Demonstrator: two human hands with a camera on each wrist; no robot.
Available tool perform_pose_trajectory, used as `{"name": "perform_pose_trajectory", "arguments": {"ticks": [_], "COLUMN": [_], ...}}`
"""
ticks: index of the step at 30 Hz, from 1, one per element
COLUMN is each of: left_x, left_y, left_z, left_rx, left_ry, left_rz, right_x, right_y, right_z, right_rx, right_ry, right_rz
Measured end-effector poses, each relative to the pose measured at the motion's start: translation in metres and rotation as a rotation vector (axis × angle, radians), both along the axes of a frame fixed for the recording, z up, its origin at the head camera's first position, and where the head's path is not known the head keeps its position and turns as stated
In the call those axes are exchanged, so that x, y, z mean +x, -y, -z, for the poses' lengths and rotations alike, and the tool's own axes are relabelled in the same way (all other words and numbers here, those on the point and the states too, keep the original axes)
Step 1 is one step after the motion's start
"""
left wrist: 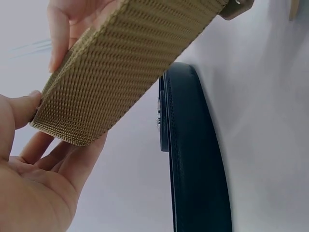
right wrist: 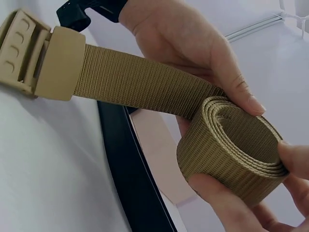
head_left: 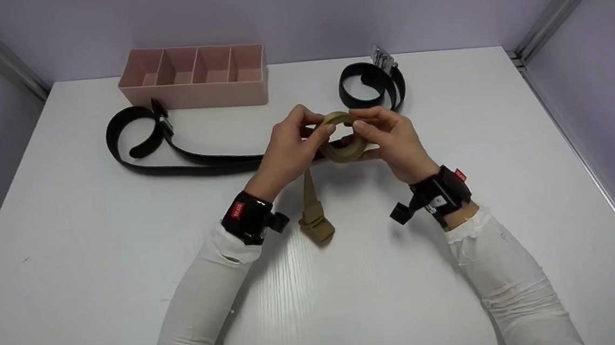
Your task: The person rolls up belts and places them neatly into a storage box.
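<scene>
Both hands hold a tan webbing belt (head_left: 357,152), wound into a roll of several layers, above the table. My left hand (head_left: 290,144) pinches the roll's left side between thumb and fingers. On the opposite side my right hand (head_left: 396,143) grips it, thumb at the rim and fingers around the outside. From the roll a straight length of webbing runs toward me and ends in a tan buckle (head_left: 317,227). In the right wrist view the buckle (right wrist: 60,63) and the stacked layers of the belt roll (right wrist: 227,145) show plainly.
A black belt (head_left: 193,167) with a curled end lies behind the left hand. Farther back right sits another coiled black belt (head_left: 350,85) with a silver buckle (head_left: 382,59). The pink divided box (head_left: 204,96) stands at the back left, its four-sided compartments facing up.
</scene>
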State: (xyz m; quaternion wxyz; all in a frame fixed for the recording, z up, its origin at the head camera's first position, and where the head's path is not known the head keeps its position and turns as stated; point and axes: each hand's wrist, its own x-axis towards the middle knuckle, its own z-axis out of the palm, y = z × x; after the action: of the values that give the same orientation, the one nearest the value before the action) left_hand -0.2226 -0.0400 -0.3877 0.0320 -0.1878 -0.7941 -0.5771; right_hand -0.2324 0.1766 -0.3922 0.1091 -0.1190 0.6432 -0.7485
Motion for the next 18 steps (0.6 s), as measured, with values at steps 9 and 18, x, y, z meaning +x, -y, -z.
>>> {"name": "perform_pose_trajectory", "arguments": {"ticks": [9, 18], "left_x": [-0.0002, 0.001], "left_y": [0.0014, 0.0019], "left_z": [0.002, 0.0026], "left_rx": [-0.05, -0.149], "left_ry": [-0.063, -0.06], "left_rz": [0.024, 0.074], "right_x": [-0.0033, -0.002], "right_y": [-0.0059, -0.0054], "right_z": [0.0019, 0.0002], "right_rx": [0.141, 0.283], "right_ry": [-0.096, -0.136], "right_rz": [-0.088, -0.158]}}
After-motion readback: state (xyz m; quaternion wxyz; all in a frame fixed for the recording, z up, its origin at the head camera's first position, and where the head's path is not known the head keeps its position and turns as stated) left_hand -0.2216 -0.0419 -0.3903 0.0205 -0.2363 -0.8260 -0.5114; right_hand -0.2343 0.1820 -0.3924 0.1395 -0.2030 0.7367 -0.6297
